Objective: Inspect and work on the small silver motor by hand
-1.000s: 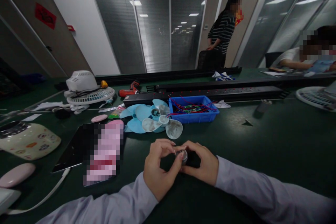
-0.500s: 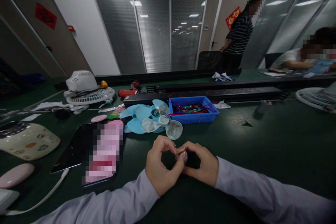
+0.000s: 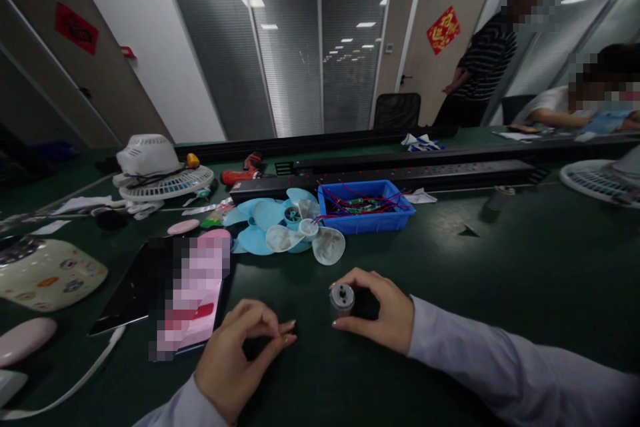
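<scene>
A small silvery cylindrical motor [image 3: 343, 297] stands upright on the dark green table, its round end face with dark holes turned up. My right hand [image 3: 383, 310] grips it from the right, thumb at the near side and fingers at the far side. My left hand [image 3: 240, 350] is to the left of the motor, apart from it and low over the table. Its thumb and fingertips come together in a pinch; whatever lies between them, if anything, is too small to make out. Beyond the hands lie light blue fan blades [image 3: 273, 217] and a greyish fan blade [image 3: 327, 245].
Behind the blades, a blue bin [image 3: 367, 220] holds circuit boards and red wires. A phone [image 3: 200, 307] and tablet [image 3: 125, 287] lie left. Farther back are a fan [image 3: 155, 170], a red drill [image 3: 243, 171] and long black rails [image 3: 410, 173]. Another metal cylinder [image 3: 500, 199] stands right.
My left hand has let go of the motor and drawn away left and toward me. My right hand stays at the motor, whose top now shows. A person in the background has moved right.
</scene>
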Tool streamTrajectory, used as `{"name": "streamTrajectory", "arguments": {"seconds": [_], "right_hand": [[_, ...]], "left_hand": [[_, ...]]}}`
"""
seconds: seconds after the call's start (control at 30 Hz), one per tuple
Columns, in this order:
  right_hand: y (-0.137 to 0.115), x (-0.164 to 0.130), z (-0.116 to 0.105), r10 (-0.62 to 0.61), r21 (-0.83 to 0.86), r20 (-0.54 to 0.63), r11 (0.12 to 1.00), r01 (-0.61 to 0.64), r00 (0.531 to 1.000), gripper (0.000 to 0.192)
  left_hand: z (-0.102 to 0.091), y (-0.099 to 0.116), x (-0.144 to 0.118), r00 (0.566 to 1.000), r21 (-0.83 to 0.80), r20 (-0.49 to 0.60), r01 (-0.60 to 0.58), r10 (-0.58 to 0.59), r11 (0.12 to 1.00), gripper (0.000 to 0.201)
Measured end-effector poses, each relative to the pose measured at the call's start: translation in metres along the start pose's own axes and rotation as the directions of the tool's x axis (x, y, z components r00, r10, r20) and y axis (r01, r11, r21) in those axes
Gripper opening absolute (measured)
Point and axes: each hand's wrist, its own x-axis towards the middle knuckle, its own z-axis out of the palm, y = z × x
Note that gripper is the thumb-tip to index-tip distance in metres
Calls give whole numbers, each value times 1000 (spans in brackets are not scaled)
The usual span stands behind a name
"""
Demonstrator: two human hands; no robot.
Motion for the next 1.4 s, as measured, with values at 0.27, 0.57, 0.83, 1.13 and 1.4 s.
{"name": "streamTrajectory", "arguments": {"seconds": [0.27,0.57,0.83,1.13,1.4], "right_hand": [[-1,0,1,-10,4,-10,1000,10,1000,38],[5,1,3,-63,-34,-11,997,63,998,34],[4,1,2,-81,-39,-4,996,81,997,32],[4,1,3,-77,-23,-11,997,77,997,33],[1,-1,0,-36,-26,12,999,36,999,35]], "left_hand": [[12,16,13,977,32,-182,-106,110,994,16],[55,44,43,875,62,-315,-369,369,927,24],[57,44,42,939,-29,-221,-275,262,961,14],[62,48,47,932,-134,-296,-257,209,957,26],[27,33,20,934,-61,-295,-229,201,972,27]]}}
